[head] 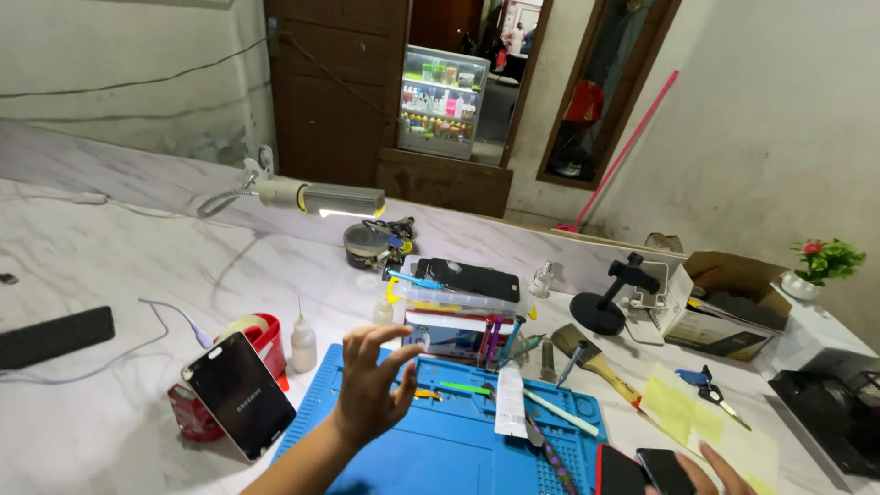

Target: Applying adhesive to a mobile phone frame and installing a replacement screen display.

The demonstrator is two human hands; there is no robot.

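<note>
My left hand [371, 385] hovers above the blue work mat [440, 458], fingers spread and holding nothing. To its left, a black phone [240, 394] with a lit screen leans against a red container [266, 341]. Only the fingers of my right hand [720, 472] show, at the bottom edge. They rest beside a dark phone [665, 472], and a red-edged phone [619, 469] lies next to that. Whether the right hand grips the dark phone is hidden by the frame edge.
Tweezers, a white tube [511, 403] and small tools lie on the mat. Behind it stand a clear plastic box [463, 298], a small glue bottle [302, 344] and a desk lamp [321, 197]. To the right are a brush [596, 362], blue scissors [706, 385], yellow paper [687, 417], a black stand [605, 307] and a cardboard box [733, 312].
</note>
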